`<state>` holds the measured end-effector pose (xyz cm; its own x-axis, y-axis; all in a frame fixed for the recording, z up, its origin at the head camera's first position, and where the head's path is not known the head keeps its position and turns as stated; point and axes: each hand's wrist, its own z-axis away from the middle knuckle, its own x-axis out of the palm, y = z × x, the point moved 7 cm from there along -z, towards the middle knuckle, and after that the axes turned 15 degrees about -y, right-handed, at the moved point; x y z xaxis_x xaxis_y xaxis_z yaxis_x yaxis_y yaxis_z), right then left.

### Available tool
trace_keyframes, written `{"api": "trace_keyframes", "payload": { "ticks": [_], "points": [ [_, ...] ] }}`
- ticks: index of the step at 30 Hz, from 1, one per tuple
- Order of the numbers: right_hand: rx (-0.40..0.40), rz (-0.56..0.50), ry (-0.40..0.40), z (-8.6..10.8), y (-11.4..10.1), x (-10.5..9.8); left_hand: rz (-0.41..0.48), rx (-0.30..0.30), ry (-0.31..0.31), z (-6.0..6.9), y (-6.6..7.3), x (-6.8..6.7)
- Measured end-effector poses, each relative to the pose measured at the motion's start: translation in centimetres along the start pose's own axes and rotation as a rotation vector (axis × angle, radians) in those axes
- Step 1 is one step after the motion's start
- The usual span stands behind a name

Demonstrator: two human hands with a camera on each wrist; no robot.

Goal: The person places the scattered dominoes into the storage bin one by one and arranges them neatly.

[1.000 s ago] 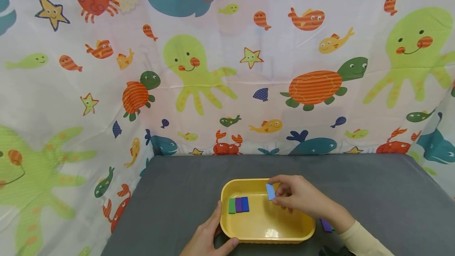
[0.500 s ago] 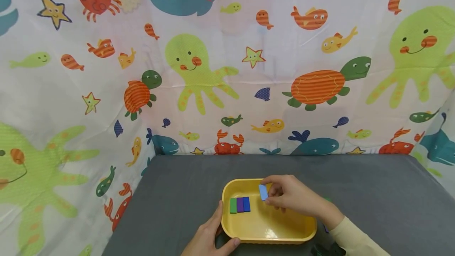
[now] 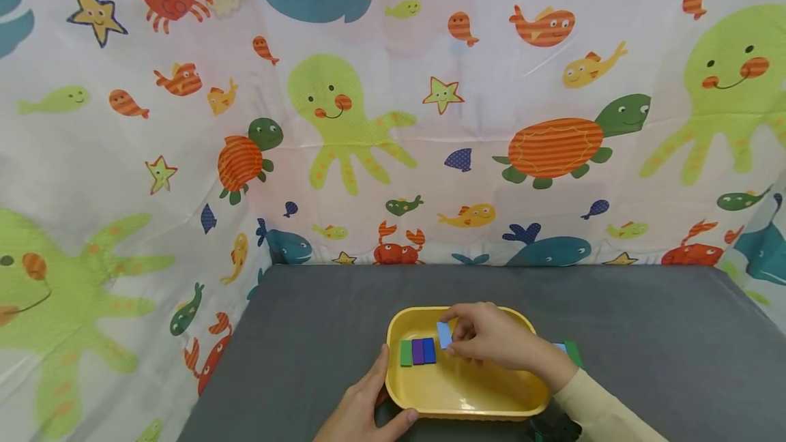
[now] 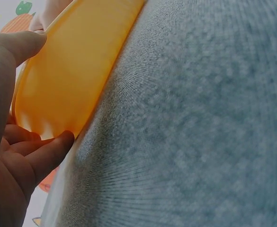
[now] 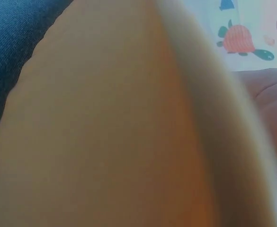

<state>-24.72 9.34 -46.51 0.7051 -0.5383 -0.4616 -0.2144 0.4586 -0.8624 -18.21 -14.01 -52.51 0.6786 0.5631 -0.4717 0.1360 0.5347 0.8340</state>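
L hand: grips yellow tray, L edge
R hand: pinches lt blue tile
Tile spot: over tray, tilted, just R of dk blue tile
Room: more toward near rim

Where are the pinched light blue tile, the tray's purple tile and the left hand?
Light blue tile [image 3: 444, 335], head view: middle of its visible face.
Purple tile [image 3: 418, 352], head view: middle of its face.
Left hand [image 3: 362, 404], head view: back of the hand.
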Motion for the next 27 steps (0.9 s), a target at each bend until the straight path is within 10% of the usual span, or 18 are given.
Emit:
{"api": "trace_keyframes", "payload": {
  "ticks": [27],
  "points": [
    [0.032,0.001,-0.01,-2.4,2.3,1.3,0.045,-0.066,-0.009,0.0,-0.1,0.2]
  ]
}}
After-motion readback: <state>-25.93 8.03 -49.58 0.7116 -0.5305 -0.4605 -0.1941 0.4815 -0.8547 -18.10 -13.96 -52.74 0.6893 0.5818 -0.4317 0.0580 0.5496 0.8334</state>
